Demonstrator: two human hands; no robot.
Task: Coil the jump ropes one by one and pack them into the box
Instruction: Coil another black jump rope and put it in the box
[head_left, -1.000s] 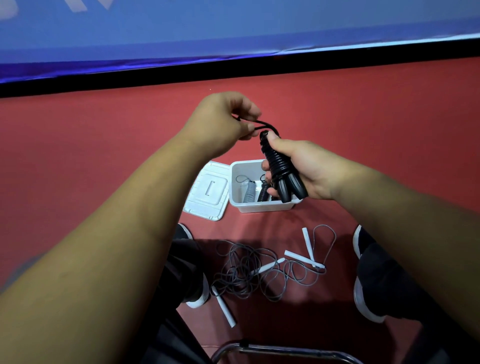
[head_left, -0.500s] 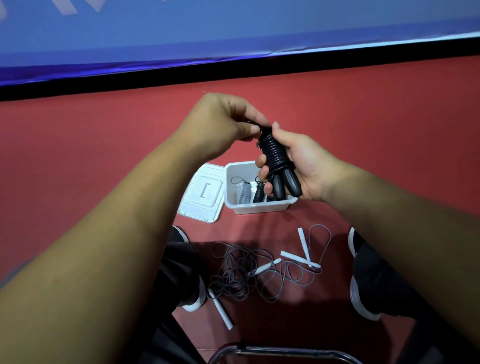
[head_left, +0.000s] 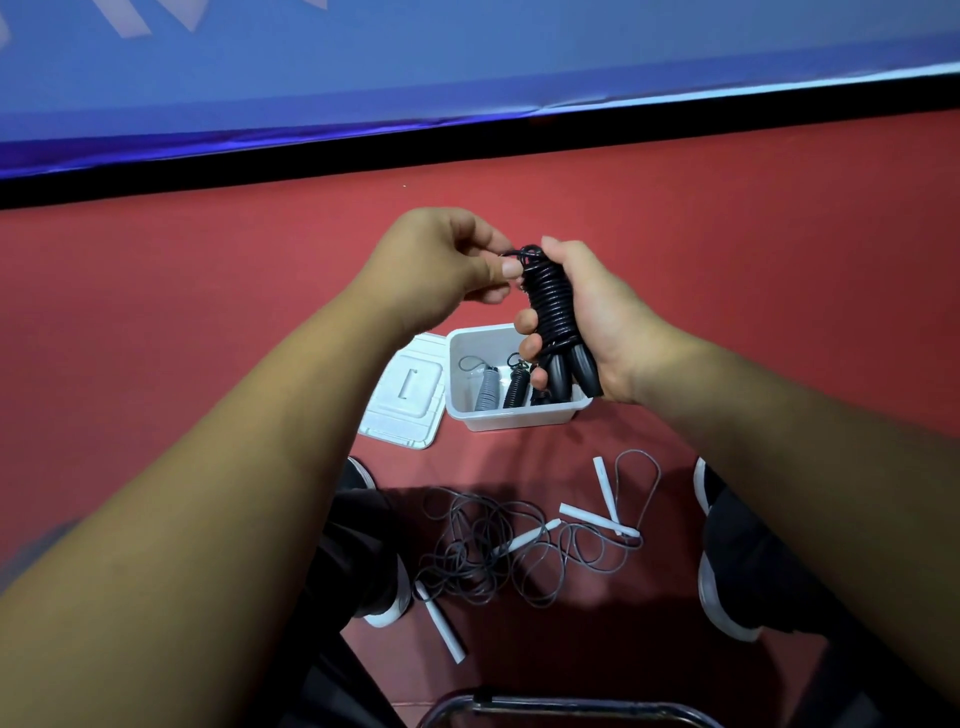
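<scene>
Right hand (head_left: 587, 322): clenched round the black jump rope (head_left: 549, 299), cord wound in tight turns about its two black handles, butts pointing down. The bundle is held in the air above the white plastic box (head_left: 519, 418).

Left hand (head_left: 441, 260): thumb and fingertips pinch the cord's free end at the top of the bundle.

Box stands open on the red floor (head_left: 208, 291), roughly midway between the person's shoes and the floor's far edge. Its white lid (head_left: 410, 400) lies flat against its left side. Inside are one grey coiled rope (head_left: 487, 388) and one black coiled rope (head_left: 517, 387). Loose grey ropes with white handles (head_left: 483, 551) lie tangled on the floor nearer the person.

Step in hand, as judged: securing the tail. The right hand should keep its squeeze so the turns do not spring, while the left tucks the end under the top turn and draws it snug before release. Then lower the bundle into the free right part of the box.

Versus 1.0 s ago: the slack loop that stood out between the hands is gone and is now drawn against the bundle top. The hands are closer together.
</scene>
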